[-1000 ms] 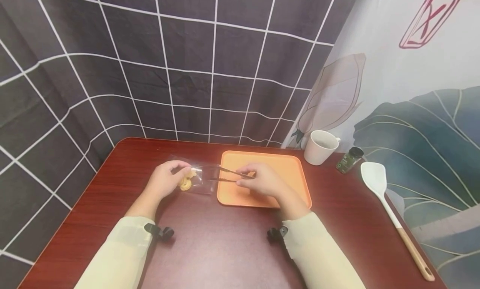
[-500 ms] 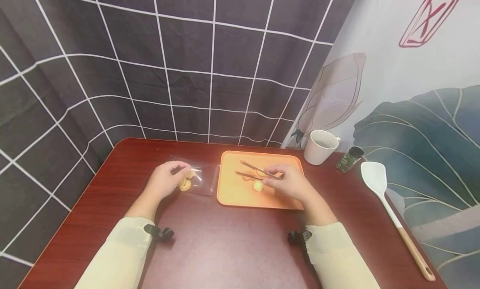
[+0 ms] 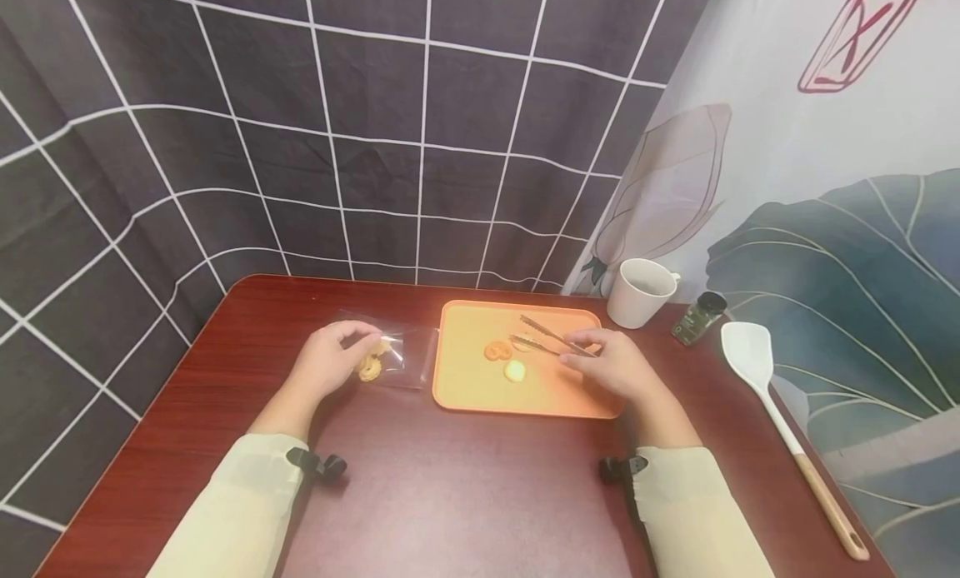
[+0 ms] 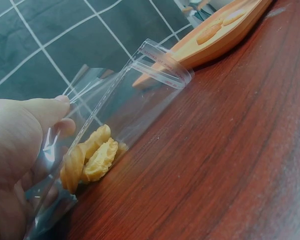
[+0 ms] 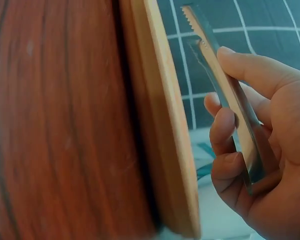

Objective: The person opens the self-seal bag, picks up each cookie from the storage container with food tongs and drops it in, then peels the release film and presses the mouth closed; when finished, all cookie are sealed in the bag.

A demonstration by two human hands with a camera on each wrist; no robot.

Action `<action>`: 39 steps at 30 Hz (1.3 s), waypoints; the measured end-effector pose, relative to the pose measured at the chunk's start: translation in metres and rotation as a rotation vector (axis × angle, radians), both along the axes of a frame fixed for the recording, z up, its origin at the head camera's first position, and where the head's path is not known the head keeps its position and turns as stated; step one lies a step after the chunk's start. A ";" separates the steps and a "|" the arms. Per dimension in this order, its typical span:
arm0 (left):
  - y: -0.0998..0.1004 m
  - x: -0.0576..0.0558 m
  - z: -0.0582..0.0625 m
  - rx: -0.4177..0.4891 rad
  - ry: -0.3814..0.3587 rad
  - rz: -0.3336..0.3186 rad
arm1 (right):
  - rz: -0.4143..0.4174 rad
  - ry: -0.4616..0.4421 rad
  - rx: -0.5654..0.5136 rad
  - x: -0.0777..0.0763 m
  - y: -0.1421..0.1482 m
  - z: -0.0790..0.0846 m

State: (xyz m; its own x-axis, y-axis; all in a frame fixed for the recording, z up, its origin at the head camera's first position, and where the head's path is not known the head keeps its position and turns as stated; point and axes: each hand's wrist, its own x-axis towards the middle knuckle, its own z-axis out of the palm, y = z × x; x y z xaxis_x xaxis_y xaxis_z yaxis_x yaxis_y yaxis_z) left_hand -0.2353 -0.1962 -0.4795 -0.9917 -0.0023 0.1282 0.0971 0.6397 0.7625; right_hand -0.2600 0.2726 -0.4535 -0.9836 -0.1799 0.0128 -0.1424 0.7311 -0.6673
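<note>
My left hand [image 3: 337, 357] pinches a clear plastic bag [image 4: 145, 107] on the left of the table. Several yellow cookies [image 4: 101, 160] lie in the bag, whose mouth points toward the orange tray [image 3: 465, 395]. In my right hand [image 3: 611, 363] is a pair of metal tongs [image 5: 234, 97], gripped between thumb and fingers. Their serrated tips are spread apart over the tray, with nothing between them. On the tray are a pretzel-shaped biscuit [image 3: 497, 351], a round pale yellow cookie [image 3: 514, 371] and another biscuit [image 3: 521, 344], partly covered by the tongs.
Behind the tray's right corner stands a white mug [image 3: 640, 295], with a small dark-lidded jar [image 3: 699, 320] beside it. A white spatula [image 3: 780, 424] with a wooden handle lies along the right table edge. A gridded curtain [image 3: 375, 170] hangs behind the reddish-brown table [image 3: 450, 495].
My right hand has moved right with the tongs, away from the bag's mouth and across the tray, uncovering the biscuits there. The left hand and bag have stayed in place.
</note>
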 end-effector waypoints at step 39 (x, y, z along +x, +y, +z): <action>-0.001 0.001 -0.001 -0.009 -0.020 0.005 | 0.001 -0.005 0.139 -0.002 0.008 -0.006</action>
